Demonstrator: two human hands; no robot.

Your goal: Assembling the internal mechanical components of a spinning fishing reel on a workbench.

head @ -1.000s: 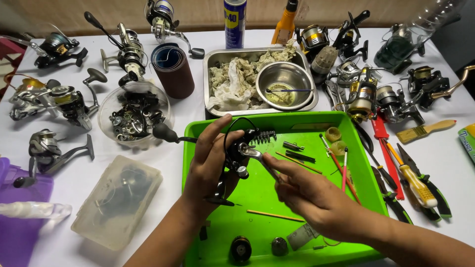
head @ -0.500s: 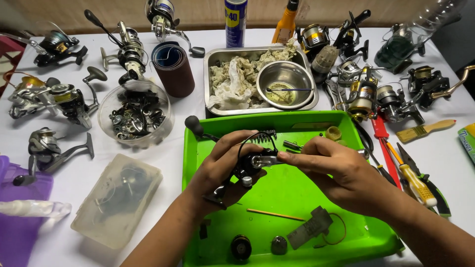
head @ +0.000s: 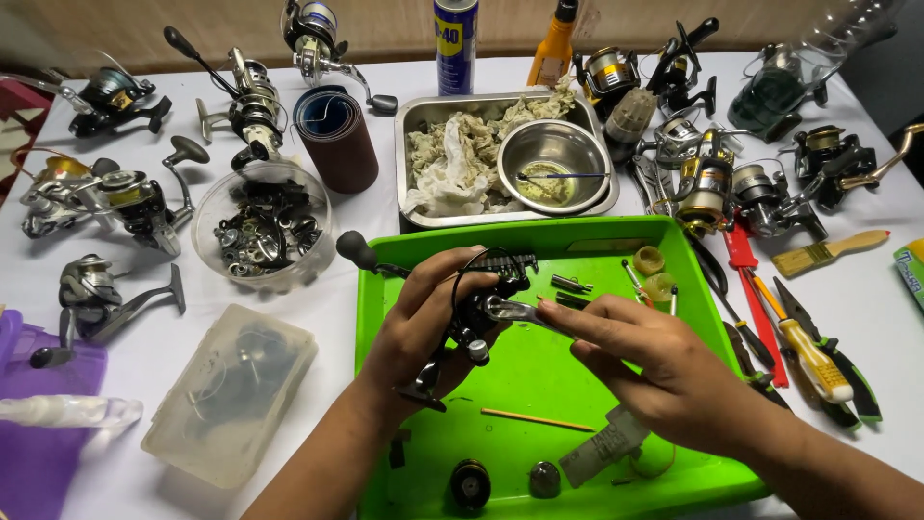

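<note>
Both hands meet over the green tray (head: 707, 318) on a white table: the left hand (head: 419, 332) is closed around a black fishing reel (head: 472, 313) held just above the tray floor. The right hand (head: 654, 371) pinches a small silvery wrench (head: 515, 310) against the reel, with a thin wooden stick (head: 537, 420) lying below.

At the far edge of the desk stands a blue spray can (head: 455, 43) with a yellow label band. Just right of it stands an orange-yellow bottle (head: 555, 46) with a dark cap. At the right edge of the desk lies a green packet (head: 910, 273), only partly in view.
</note>
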